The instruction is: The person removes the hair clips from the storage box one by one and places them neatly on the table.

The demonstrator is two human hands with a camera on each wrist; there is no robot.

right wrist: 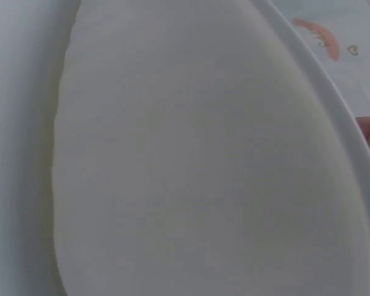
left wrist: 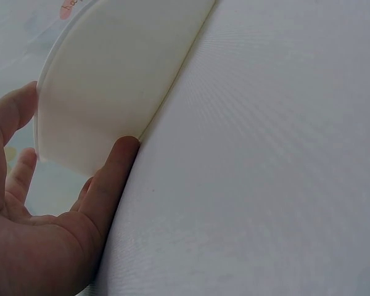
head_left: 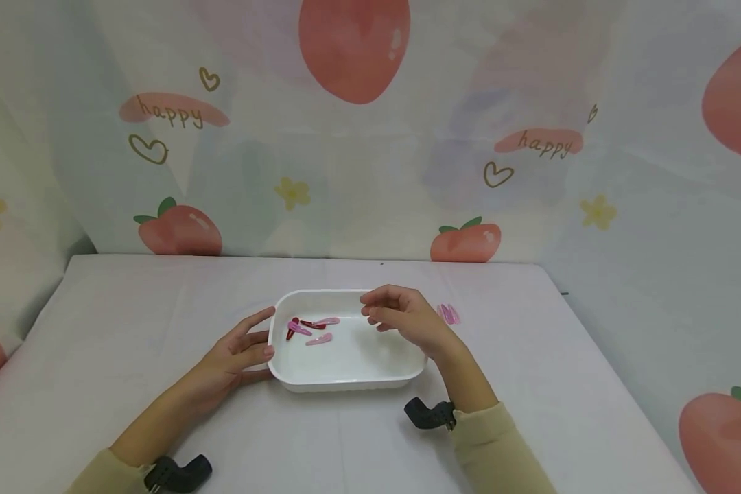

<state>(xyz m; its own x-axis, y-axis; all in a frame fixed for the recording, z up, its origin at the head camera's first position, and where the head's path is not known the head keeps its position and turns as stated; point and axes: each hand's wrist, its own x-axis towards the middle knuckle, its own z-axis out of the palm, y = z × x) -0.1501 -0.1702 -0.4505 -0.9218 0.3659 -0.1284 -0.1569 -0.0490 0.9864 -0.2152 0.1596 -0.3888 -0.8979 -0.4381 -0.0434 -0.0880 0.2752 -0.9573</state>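
Observation:
A white rectangular tray (head_left: 346, 370) stands on the table. Inside its left half lie several hair snap clips, among them a pale pink clip (head_left: 318, 339) and a dark red clip (head_left: 311, 325). My left hand (head_left: 231, 355) rests its spread, fairly straight fingers against the tray's left end; the left wrist view shows fingertips at the rim and a finger (left wrist: 114, 179) low on the outer wall. Over the tray's right half hovers my right hand (head_left: 404, 319), fingers loosely bent, with nothing visible between them. Its wrist view shows mostly the tray's outer wall (right wrist: 197, 154) and a fingertip.
Several pink hair clips (head_left: 449, 314) lie on the white tablecloth (head_left: 531, 384) just beyond the tray's right end, close behind my right hand. A printed backdrop (head_left: 358, 171) with peaches and hearts rises along the table's far edge.

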